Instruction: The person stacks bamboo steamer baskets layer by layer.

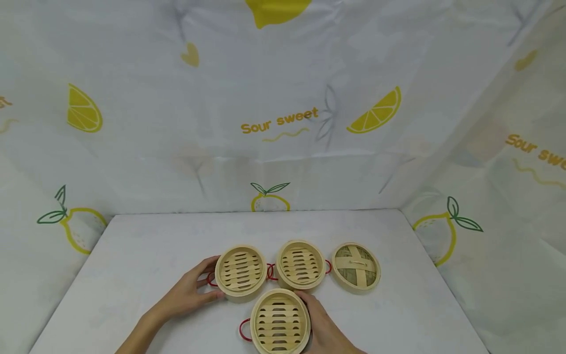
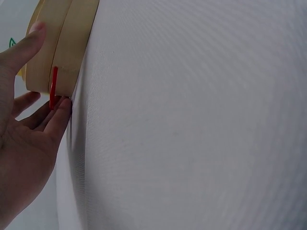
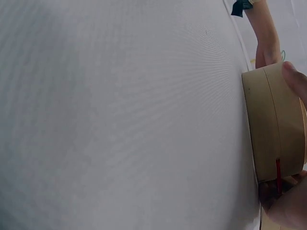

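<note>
My left hand (image 1: 190, 293) holds a round bamboo steamer basket (image 1: 240, 272) with a slatted floor, thumb at its near side and fingers behind it. In the left wrist view the thumb lies on the basket wall (image 2: 67, 43), and the other fingers reach under the red handle (image 2: 53, 86). Nearer the front, my right hand (image 1: 326, 325) grips the right side of a second steamer basket (image 1: 280, 322). Its wall (image 3: 268, 115) shows in the right wrist view between thumb and fingers, beside a red handle (image 3: 278, 175). Both baskets appear to rest on the table.
A third steamer basket (image 1: 301, 264) stands behind, close to the other two, with red handles at its sides. To its right lies a woven bamboo lid (image 1: 356, 268). The white table (image 1: 146, 246) meets a lemon-print curtain (image 1: 212, 172) at the back and sides.
</note>
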Action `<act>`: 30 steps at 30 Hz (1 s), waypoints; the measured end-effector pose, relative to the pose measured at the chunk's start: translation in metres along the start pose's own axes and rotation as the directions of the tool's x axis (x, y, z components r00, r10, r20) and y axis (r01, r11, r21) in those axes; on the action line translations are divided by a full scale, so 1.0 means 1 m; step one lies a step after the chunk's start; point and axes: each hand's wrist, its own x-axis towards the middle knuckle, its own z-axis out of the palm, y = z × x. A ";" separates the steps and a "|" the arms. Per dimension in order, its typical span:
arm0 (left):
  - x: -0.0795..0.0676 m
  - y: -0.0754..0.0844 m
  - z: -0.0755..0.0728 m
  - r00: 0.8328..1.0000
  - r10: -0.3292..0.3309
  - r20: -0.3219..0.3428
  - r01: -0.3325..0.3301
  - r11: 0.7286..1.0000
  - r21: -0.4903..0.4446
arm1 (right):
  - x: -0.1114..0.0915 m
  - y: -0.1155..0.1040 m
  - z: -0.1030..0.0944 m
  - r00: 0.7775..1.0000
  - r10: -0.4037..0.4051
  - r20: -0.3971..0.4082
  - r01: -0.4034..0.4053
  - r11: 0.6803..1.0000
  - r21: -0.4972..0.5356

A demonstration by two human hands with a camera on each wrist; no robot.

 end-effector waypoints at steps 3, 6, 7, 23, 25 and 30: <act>0.000 0.000 0.000 1.000 0.003 -0.003 -0.003 1.000 -0.005 | 0.001 -0.001 0.000 1.000 0.017 -0.002 -0.017 1.000 -0.011; 0.000 0.000 0.001 1.000 0.009 -0.004 -0.009 1.000 -0.013 | 0.002 -0.002 -0.001 1.000 0.017 -0.001 -0.017 1.000 -0.024; 0.000 0.000 0.001 1.000 0.009 -0.004 -0.009 1.000 -0.015 | 0.002 -0.003 -0.001 1.000 0.030 0.003 -0.029 0.999 -0.027; 0.000 -0.003 0.001 1.000 -0.017 0.011 0.017 1.000 0.003 | 0.003 0.001 -0.002 1.000 -0.025 -0.007 0.025 1.000 -0.005; 0.000 -0.004 0.001 1.000 -0.018 0.016 0.018 1.000 -0.001 | 0.003 0.001 -0.002 0.999 -0.035 -0.011 0.035 0.999 -0.014; 0.000 -0.004 0.000 0.999 -0.031 0.024 0.031 0.999 -0.006 | 0.003 0.002 -0.002 0.999 -0.038 -0.011 0.037 0.999 -0.035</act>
